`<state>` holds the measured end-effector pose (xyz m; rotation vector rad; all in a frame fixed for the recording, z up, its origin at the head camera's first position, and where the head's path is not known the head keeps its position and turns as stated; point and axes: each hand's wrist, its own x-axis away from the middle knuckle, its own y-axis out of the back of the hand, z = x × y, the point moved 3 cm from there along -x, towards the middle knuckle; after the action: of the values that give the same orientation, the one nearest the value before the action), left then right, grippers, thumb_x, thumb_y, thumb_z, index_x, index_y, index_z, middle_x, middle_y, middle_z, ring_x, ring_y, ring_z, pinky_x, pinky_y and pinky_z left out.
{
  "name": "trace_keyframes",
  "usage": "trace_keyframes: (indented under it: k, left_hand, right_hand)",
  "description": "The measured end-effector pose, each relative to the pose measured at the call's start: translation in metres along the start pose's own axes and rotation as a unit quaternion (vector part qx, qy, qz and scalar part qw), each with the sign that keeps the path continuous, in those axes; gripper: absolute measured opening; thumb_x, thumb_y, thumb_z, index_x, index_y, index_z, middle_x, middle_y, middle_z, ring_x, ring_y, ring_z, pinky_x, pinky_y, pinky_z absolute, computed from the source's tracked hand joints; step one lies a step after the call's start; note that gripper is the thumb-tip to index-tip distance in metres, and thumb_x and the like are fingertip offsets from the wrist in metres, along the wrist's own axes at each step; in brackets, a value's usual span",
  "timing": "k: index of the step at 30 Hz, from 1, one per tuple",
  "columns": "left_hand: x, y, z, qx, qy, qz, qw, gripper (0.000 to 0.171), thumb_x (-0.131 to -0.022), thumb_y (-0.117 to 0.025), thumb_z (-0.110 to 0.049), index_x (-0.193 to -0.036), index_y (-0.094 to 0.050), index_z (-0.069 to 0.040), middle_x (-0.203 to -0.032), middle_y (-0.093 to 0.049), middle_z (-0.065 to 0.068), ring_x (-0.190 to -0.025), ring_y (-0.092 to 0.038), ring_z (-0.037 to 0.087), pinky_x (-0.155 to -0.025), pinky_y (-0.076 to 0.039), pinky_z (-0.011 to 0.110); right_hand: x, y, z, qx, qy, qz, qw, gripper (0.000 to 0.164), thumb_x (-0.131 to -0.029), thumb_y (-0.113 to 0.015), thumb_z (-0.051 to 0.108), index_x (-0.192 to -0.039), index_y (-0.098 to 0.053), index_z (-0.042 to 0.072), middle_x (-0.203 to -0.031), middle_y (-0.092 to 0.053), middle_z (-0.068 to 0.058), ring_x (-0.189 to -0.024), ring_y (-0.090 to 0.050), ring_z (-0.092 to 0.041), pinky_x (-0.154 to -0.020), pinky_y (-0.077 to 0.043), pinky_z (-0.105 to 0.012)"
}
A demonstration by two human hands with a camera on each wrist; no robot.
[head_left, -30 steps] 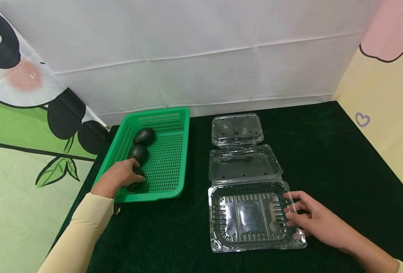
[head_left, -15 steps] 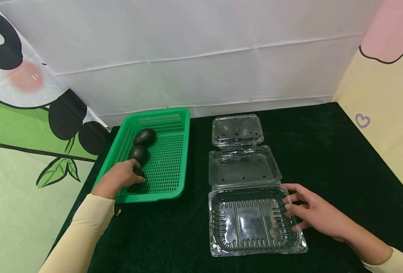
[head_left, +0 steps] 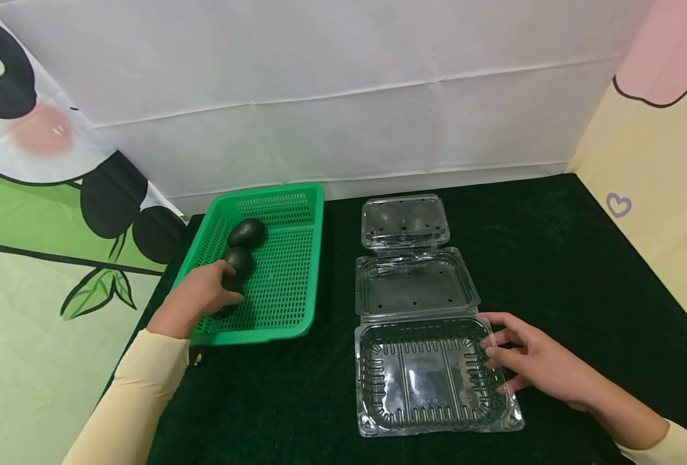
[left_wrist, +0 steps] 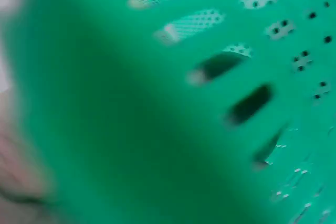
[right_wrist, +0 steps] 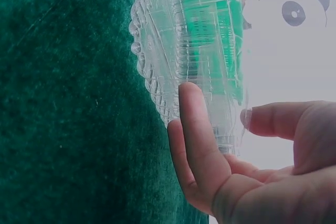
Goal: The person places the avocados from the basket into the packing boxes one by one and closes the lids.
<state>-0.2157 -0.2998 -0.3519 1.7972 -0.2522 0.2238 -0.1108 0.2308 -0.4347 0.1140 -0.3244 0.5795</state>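
My left hand [head_left: 201, 294] reaches into a green slotted basket [head_left: 314, 284] and grips a dark avocado [head_left: 225, 312], mostly covered by the fingers. Two more avocados lie beyond it, a nearer one [head_left: 240, 259] and a farther one [head_left: 246, 232]. In the left wrist view the blurred basket wall [left_wrist: 121, 129] hides this hand's grip. At right, my right hand [head_left: 535, 358] holds the right edge of a clear plastic clamshell box [head_left: 425, 381], its lid [head_left: 416, 284] folded back flat. The right wrist view shows the thumb [right_wrist: 273, 120] at the rim and fingers [right_wrist: 197, 124] along the side wall.
Behind the lid stands a smaller clear container [head_left: 404, 221], with two faint rounded shapes showing through it. A dark green cloth [head_left: 553, 258] covers the table. A white sheet [head_left: 343, 142] hangs behind, with printed cloths at both sides.
My right hand and the near edge of the clamshell have shifted slightly toward me, then stayed still. The left hand has moved slightly up and left, together with the gripped avocado.
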Motion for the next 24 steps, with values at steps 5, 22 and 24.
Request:
trace_keyframes:
  k: [5,22,24]
  left_hand:
    - [0.008,0.015,-0.010,-0.006,-0.013,-0.038,0.9992,0.060,-0.093,-0.076,-0.022,-0.138,-0.049,0.009,-0.124,-0.054,0.036,-0.106,-0.056,0.047,-0.085,-0.049,0.061]
    - [0.053,0.037,-0.102,0.004,-0.112,-0.141,0.9836,0.059,-0.094,-0.074,-0.016,-0.145,-0.049,-0.002,-0.141,-0.047,0.029,-0.109,-0.056,0.046,-0.087,-0.051,0.059]
    - [0.059,0.036,-0.114,0.003,-0.132,-0.149,0.9800,0.057,-0.094,-0.075,-0.015,-0.144,-0.051,-0.003,-0.140,-0.049,0.026,-0.108,-0.056,0.043,-0.087,-0.052,0.057]
  right_hand:
    - [-0.001,-0.001,-0.001,0.004,-0.003,-0.002,1.000,0.064,-0.108,-0.055,0.015,-0.161,-0.021,0.004,-0.143,-0.041,-0.034,-0.112,-0.061,-0.035,-0.077,-0.061,-0.050]
    - [-0.003,-0.004,-0.002,-0.007,-0.015,-0.011,1.000,0.063,-0.108,-0.054,0.014,-0.160,-0.022,0.000,-0.148,-0.033,-0.036,-0.111,-0.062,-0.034,-0.078,-0.060,-0.050]
    - [-0.003,-0.005,-0.002,-0.008,-0.015,-0.011,1.000,0.063,-0.108,-0.054,0.014,-0.160,-0.021,0.000,-0.148,-0.033,-0.037,-0.111,-0.062,-0.034,-0.078,-0.060,-0.050]
